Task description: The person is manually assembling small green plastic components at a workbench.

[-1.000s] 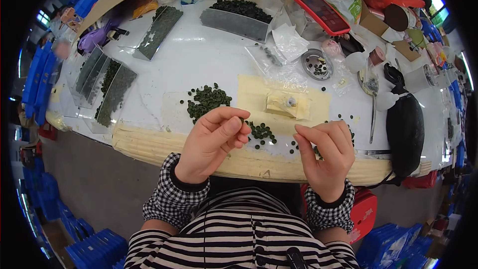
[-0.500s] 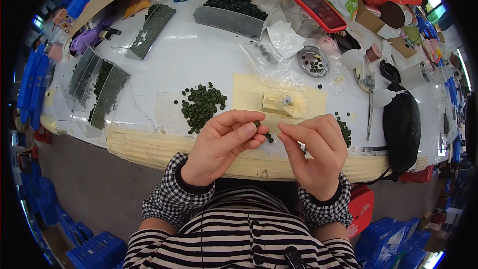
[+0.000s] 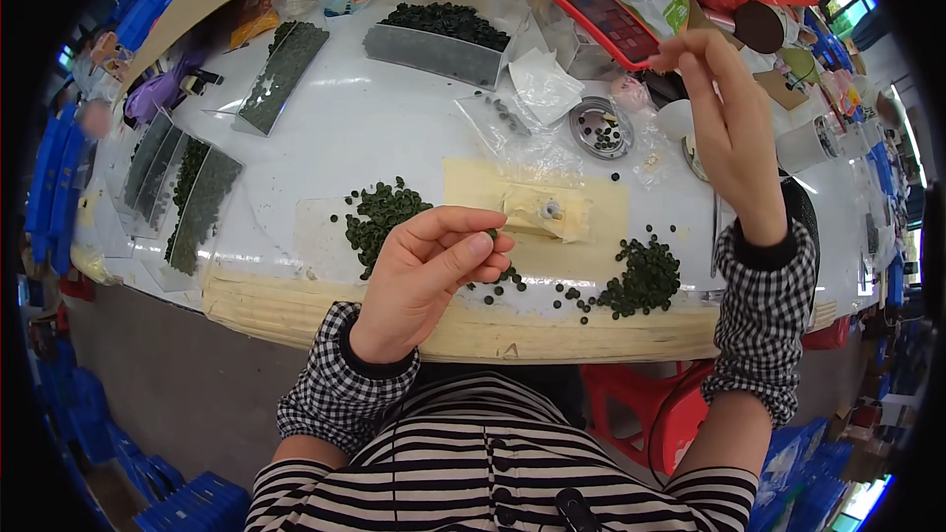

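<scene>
My left hand is above the table's front edge, thumb and fingers pinched on a small dark green disc that mostly hides behind the fingertips. My right hand is raised at the far right, its fingers stretched and apart, with the tips at the lower corner of a red-cased phone; whether they touch it I cannot tell. Behind my left hand is a pile of dark green discs. A second pile lies to the right. Between them, a block wrapped in pale yellow tape stands on a yellow sheet.
Clear bins of green discs stand at the left and the back. A round clear dish holds a few pieces beside crumpled plastic bags. A padded wooden strip runs along the table's front edge. Below is a red stool.
My right hand has left the spot beside my left hand and moved up and right to the phone, uncovering the right pile. The left hand keeps its pinch.
</scene>
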Action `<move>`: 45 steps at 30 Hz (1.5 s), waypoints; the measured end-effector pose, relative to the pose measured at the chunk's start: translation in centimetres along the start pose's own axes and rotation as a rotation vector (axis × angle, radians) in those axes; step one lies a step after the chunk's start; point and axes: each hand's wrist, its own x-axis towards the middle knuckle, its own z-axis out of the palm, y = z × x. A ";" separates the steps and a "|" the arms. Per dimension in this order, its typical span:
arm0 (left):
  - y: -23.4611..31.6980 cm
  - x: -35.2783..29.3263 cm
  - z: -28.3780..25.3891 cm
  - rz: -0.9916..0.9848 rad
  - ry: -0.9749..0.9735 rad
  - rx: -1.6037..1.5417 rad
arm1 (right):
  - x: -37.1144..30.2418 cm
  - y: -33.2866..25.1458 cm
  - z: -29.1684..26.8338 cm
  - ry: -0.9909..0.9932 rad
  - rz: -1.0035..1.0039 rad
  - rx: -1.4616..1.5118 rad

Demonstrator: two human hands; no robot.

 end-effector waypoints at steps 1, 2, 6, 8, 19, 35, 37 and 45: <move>0.0 0.0 -0.1 -0.005 0.002 -0.001 | 1.0 2.2 0.6 0.013 -0.055 -0.023; 0.0 0.0 -0.2 -0.007 0.009 0.000 | 2.2 2.9 1.1 -0.052 0.003 -0.051; -0.1 0.2 -0.6 -0.015 0.000 -0.022 | 5.5 10.3 2.9 -0.199 -0.064 -0.121; -0.2 0.2 -1.0 -0.004 -0.036 -0.047 | 6.5 11.7 4.0 -0.235 -0.052 -0.141; -0.3 -0.2 -0.8 0.002 0.009 -0.035 | 7.9 13.6 5.5 -0.381 0.087 -0.073; -0.3 -0.2 -0.9 0.000 0.022 -0.047 | 8.0 13.1 5.6 -0.335 0.024 -0.068; -0.3 -0.2 -0.9 -0.001 0.018 -0.052 | 8.0 11.9 5.2 -0.307 -0.013 -0.071; -0.3 -0.1 -0.8 -0.006 0.022 -0.054 | 7.8 11.2 5.4 -0.306 0.006 0.027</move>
